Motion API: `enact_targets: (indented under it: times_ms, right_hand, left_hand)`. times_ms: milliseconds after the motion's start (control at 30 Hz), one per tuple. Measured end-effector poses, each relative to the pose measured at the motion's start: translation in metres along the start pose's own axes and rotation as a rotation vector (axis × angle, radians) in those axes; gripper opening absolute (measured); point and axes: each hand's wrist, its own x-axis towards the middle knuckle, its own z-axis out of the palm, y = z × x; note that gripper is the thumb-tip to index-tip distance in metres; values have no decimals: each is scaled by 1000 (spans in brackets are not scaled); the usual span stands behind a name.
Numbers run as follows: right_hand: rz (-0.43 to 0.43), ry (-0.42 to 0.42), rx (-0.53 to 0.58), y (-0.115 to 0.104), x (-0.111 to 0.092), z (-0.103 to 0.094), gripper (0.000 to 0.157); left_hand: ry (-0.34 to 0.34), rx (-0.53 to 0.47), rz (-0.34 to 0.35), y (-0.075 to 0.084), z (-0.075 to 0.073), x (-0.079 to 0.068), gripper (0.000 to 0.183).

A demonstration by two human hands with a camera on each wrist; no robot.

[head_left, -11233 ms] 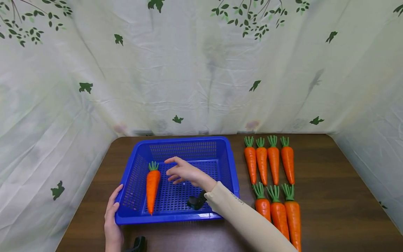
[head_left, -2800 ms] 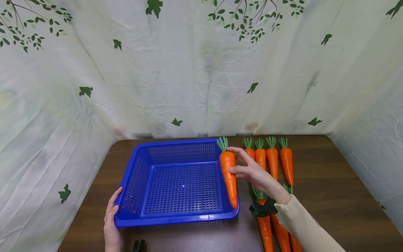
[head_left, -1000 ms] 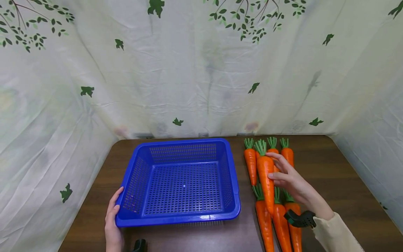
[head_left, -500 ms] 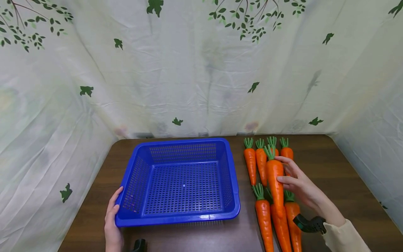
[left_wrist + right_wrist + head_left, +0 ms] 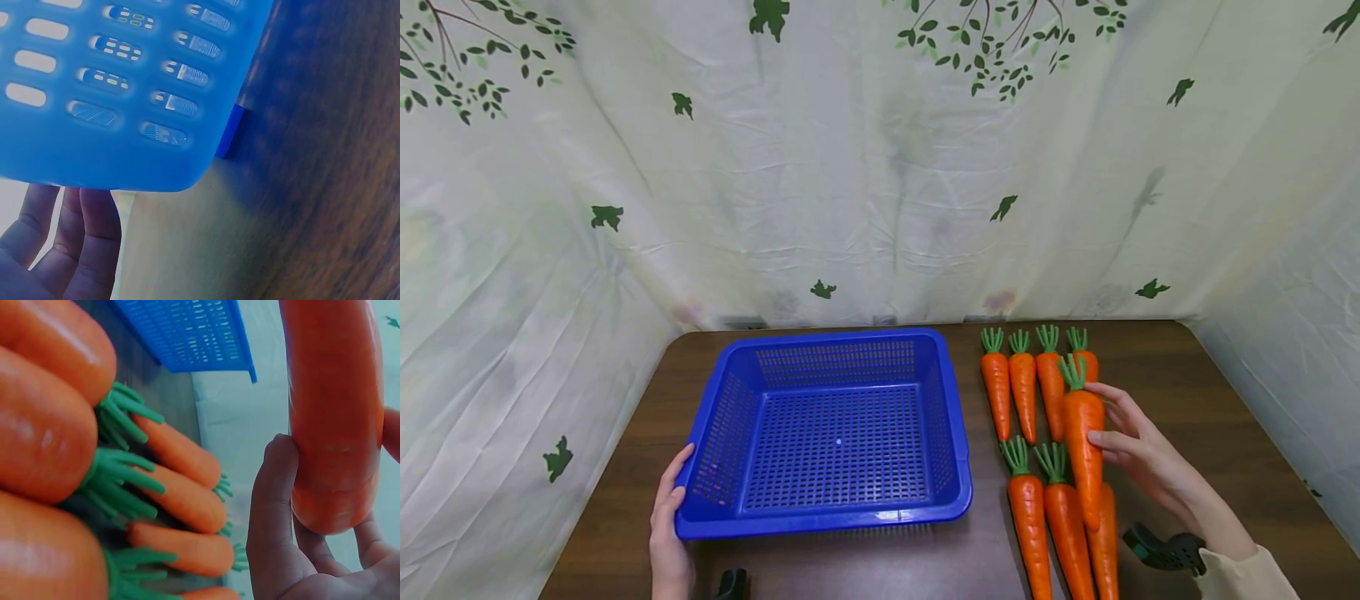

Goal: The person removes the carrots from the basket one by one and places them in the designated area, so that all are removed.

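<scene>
A blue plastic basket with slotted walls sits on the left of the table, bare inside. My left hand holds its left front corner; in the left wrist view the fingers reach behind the rim. Between thumb and fingers, my right hand pinches a carrot with green stubs upward. In the right wrist view the held carrot is raised above the others. It partly covers the right carrots of both rows: the back-row carrot and the front-row carrot.
Several carrots lie right of the basket in two rows, tops pointing away: a back row and a front row. The brown table extends to their right. A pale leaf-printed cloth hangs behind and at the sides.
Earlier a carrot lay in the basket. My right hand has since carried a carrot from the basket's right rim rightward across the rows, then a little nearer. My left hand stays at the corner.
</scene>
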Motion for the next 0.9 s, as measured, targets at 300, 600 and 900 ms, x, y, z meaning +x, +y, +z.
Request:
enact_targets:
  times_ms: [300,600,900]
  right_hand:
    - [20,36,-18,7,-12,-10,51]
    - [57,80,-60,12,-23,-20,51]
    - [59,91,-35,24,-35,-31,50]
  left_hand:
    - [-10,-37,55,-2,1,-1,49]
    - [-17,-31,54,-2,1,-1,49]
    - [-16,-21,51,0,2,-1,49]
